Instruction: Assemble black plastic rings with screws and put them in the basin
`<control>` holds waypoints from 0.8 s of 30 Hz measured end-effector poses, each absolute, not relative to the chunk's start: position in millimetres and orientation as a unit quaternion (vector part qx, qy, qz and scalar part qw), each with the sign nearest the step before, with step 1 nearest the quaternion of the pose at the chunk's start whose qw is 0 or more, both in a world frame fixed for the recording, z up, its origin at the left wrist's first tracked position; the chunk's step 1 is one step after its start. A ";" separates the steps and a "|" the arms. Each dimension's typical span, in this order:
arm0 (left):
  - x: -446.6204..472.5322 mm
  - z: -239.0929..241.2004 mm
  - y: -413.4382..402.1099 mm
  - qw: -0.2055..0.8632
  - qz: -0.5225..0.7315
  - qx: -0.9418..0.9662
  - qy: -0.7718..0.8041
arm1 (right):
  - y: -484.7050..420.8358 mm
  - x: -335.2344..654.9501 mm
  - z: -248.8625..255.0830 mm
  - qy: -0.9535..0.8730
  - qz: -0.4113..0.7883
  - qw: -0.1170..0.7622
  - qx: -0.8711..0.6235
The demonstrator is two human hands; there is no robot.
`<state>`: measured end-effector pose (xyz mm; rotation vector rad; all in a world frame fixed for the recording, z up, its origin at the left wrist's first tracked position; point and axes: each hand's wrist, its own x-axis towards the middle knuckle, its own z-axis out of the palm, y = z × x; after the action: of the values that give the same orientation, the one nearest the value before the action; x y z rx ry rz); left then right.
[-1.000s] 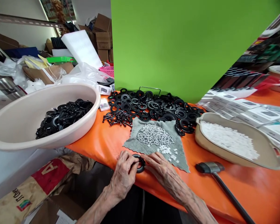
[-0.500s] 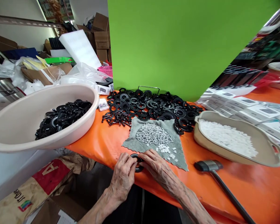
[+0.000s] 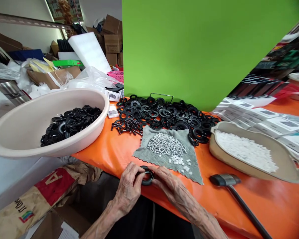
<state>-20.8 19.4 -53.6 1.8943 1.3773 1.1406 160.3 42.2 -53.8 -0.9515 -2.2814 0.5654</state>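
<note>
Between my hands, over the front edge of the orange-covered table, is a black ring [image 3: 147, 182]. My left hand [image 3: 130, 186] pinches its left side between thumb and fingers. On the opposite side, my right hand [image 3: 167, 182] grips the ring with bent fingers; its fingertips partly hide that side. A grey cloth [image 3: 194, 167] lies just beyond, bearing a heap of silvery pins [image 3: 164, 144] and several small white plastic pieces [image 3: 178, 161]. Many black rings [image 3: 181, 114] are piled behind the cloth, with short black parts [image 3: 129, 126] at their left.
A large pale basin [image 3: 20, 121] of black parts stands at left. On the right are a tan tray [image 3: 241, 167] of white pieces, a mallet [image 3: 225, 180] and stacked white boxes [image 3: 266, 114]. A green panel [image 3: 189, 49] rises behind the table.
My fingers have shifted on the ring, and more of its opening now shows. The whole scene sits slightly farther right as the head view turned a little.
</note>
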 end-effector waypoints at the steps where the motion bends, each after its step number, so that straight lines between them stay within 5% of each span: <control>1: -21.2 -53.1 18.1 0.263 0.414 0.707 0.509 | 41.0 158.7 -54.8 -0.856 0.216 0.303 -0.358; 7: -21.3 -55.5 15.8 0.222 0.337 0.747 0.528 | 38.1 153.5 -62.7 -0.853 0.211 0.312 -0.361; 24: -32.0 -54.3 16.1 0.283 0.388 0.730 0.487 | 37.0 150.1 -63.7 -0.855 0.210 0.327 -0.343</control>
<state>-32.0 16.1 -54.3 1.9538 1.3029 1.0376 150.1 37.0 -63.7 -0.8973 -2.2395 0.5502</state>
